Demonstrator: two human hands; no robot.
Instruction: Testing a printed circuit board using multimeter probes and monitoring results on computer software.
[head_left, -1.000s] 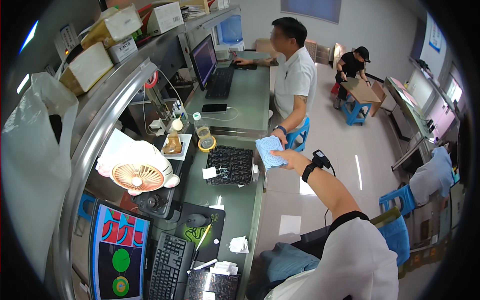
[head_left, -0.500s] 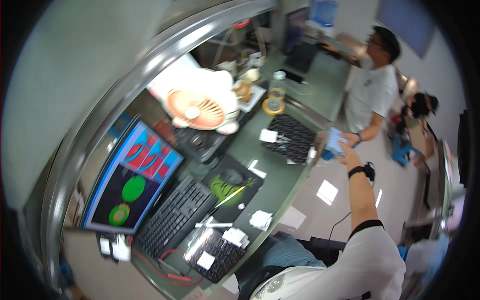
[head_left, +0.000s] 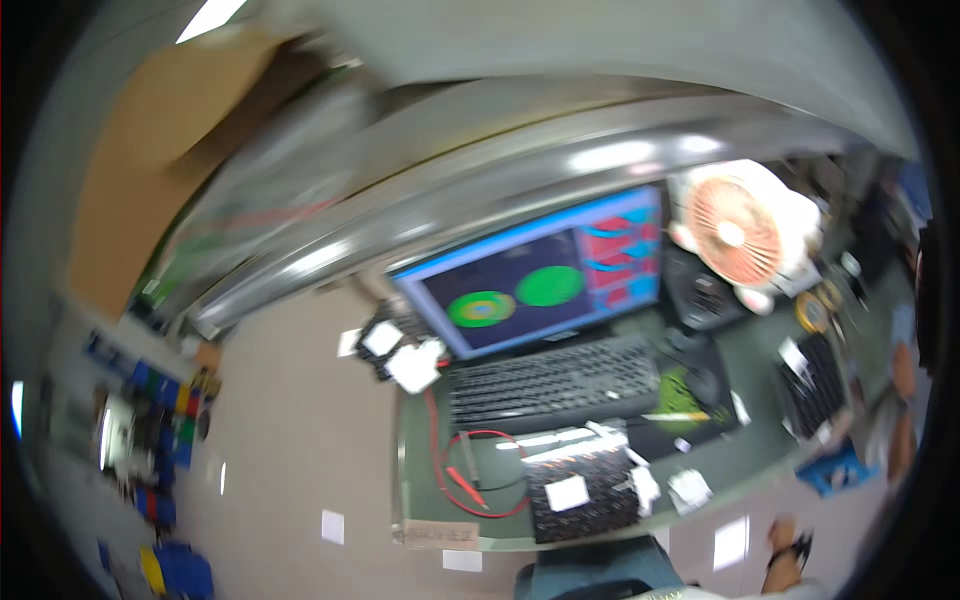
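My right hand [head_left: 781,533], blurred, is low at the right, with a black watch [head_left: 802,549] on the wrist. It is just off the desk's front edge, and its fingers are too smeared to read; I make out nothing in it. A blue plastic thing [head_left: 838,470], blurred, lies between this hand and the desk corner. Out of view is my left hand. On the desk nearest my lap lies a black patterned sheet [head_left: 585,515] with a white slip [head_left: 567,492] on it. Small white papers [head_left: 690,488] are beside it.
A monitor [head_left: 540,270] and keyboard [head_left: 560,385] stand on the green desk [head_left: 420,480], with a mouse [head_left: 704,384] and fan [head_left: 738,230] to the right. A red cable [head_left: 436,440] loops at left. A co-worker's hand [head_left: 903,372] shows at far right beside something light blue.
The view has swung left, so the monitor is now central. My right hand, earlier at a light blue bundle beside the co-worker's hand, is now apart from the co-worker's hand.
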